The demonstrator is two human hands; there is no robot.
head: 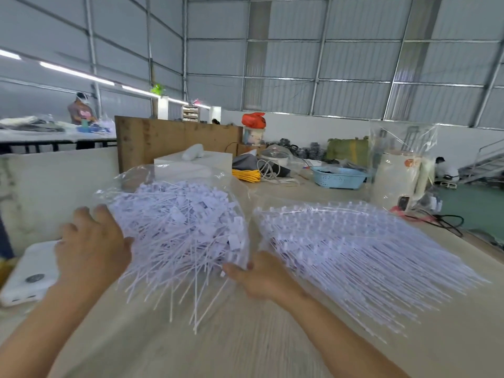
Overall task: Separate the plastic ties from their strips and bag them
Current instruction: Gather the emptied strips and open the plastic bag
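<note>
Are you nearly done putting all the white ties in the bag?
Done: a big heap of loose ties already sits in the clear bag. In hand: the left hand and right hand steady that heap. Left: the stack of ties on strips beside it looks large, so probably not nearly.

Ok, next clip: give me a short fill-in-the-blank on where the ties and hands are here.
1. The loose ties lie jumbled inside a clear ____.
2. The tie strips lie stacked to the ____ of the loose ties.
3. The left hand rests against the ____ side of the loose ties; the right hand is at their near right edge.
4. The basket behind the strips is ____ in colour.

Missing words: bag; right; left; blue
</note>
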